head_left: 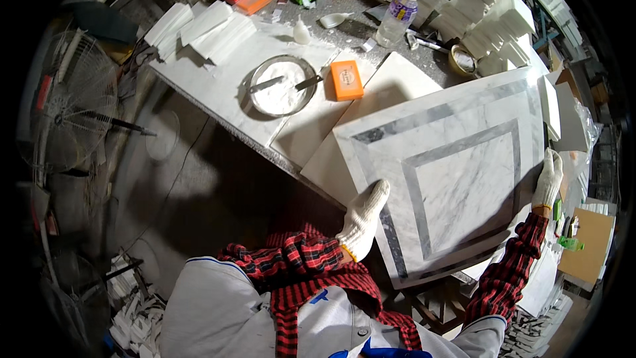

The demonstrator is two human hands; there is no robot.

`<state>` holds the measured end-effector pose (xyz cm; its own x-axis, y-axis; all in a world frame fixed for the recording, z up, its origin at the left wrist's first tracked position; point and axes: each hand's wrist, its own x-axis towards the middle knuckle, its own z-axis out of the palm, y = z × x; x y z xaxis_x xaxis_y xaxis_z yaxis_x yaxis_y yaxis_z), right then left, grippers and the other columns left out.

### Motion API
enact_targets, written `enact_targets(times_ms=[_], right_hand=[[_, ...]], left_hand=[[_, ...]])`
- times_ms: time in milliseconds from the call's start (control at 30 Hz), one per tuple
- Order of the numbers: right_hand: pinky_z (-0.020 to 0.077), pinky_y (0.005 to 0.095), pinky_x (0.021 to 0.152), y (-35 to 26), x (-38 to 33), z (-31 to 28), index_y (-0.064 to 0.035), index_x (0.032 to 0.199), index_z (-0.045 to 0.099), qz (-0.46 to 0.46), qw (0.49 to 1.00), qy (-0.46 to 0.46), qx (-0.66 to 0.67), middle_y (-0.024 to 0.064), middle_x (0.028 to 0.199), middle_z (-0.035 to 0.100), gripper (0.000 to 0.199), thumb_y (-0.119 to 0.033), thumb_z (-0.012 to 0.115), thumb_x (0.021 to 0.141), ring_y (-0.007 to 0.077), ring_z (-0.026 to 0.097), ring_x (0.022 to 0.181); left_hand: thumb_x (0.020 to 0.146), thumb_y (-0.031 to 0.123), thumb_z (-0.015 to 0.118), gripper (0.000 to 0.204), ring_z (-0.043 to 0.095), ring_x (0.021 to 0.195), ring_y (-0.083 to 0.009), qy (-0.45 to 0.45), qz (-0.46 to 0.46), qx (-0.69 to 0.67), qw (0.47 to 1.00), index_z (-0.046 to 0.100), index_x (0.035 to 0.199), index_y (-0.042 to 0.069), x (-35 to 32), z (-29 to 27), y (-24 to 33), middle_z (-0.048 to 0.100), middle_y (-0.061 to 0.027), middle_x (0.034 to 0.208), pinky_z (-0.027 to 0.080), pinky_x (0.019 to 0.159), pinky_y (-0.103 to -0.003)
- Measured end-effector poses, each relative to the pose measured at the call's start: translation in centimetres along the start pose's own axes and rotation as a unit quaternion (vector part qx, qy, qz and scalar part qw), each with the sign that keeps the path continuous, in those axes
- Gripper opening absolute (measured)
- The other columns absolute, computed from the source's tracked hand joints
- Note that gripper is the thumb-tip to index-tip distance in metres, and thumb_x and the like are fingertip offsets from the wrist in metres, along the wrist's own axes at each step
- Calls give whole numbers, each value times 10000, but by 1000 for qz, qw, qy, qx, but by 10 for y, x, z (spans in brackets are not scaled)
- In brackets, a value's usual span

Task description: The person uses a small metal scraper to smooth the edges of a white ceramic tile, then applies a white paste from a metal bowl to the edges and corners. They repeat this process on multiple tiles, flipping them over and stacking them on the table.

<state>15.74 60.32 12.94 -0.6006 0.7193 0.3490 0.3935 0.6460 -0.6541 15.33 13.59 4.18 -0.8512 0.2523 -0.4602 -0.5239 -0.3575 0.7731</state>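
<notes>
Both gloved hands (364,219) (548,179) closed, apart

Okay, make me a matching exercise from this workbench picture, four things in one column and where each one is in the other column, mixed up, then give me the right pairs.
Things:
1. marble panel
2. round metal pan
3. orange block
4. plastic bottle

Places:
A. at the back of the bench, upright, beside the stacks of white tiles
B. held at its edges by the gloved left hand and right hand
C. lying flat just right of the pan
D. on the white slab, holding white powder and two scrapers

Pairs: 1-B, 2-D, 3-C, 4-A
</notes>
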Motion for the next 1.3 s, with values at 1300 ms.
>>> enact_targets(times_ms=[1300], right_hand=[[511,476,736,-21,-56,229,-93,1008,635,-102,984,-111,-95,219,895,685,243,-326,575,974,424,654,847]], left_hand=[[956,356,665,479,517,1233,-221,58,-306,-259,914,502,1333,108,-17,-78,-114,544,-50,1323,411,1069,-404]])
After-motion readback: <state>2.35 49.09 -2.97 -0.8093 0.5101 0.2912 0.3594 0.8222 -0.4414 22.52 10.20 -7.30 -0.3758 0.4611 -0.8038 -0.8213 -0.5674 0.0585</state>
